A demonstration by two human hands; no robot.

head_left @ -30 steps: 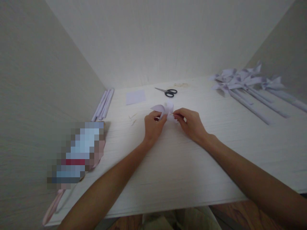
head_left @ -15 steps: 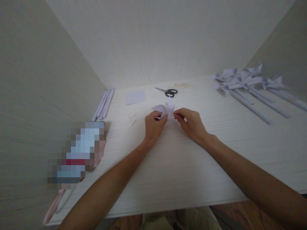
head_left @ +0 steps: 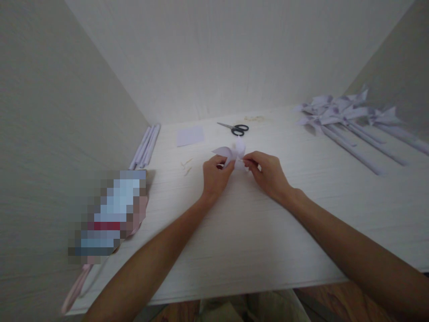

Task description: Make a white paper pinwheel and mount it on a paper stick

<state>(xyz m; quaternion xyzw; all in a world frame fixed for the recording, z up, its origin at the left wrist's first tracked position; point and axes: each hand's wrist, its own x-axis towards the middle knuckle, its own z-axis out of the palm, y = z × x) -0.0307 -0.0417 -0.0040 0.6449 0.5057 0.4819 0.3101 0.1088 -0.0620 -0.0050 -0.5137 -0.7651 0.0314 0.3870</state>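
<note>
Pale lilac folded paper pinwheel [head_left: 233, 154]

Both forearms bare, no sleeves, no jewellery visible.

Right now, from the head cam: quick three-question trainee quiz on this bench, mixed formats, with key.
1. True or false: both hands pinch the folded paper piece.
2. The scissors lie: A) beyond the hands, near the back wall; B) under the left hand; C) among the finished pinwheels.
3. Fill in: the rolled paper sticks lie along the ___ wall.

Key: 1 true. 2 A. 3 left. The right hand grips the piece's right side.
</note>
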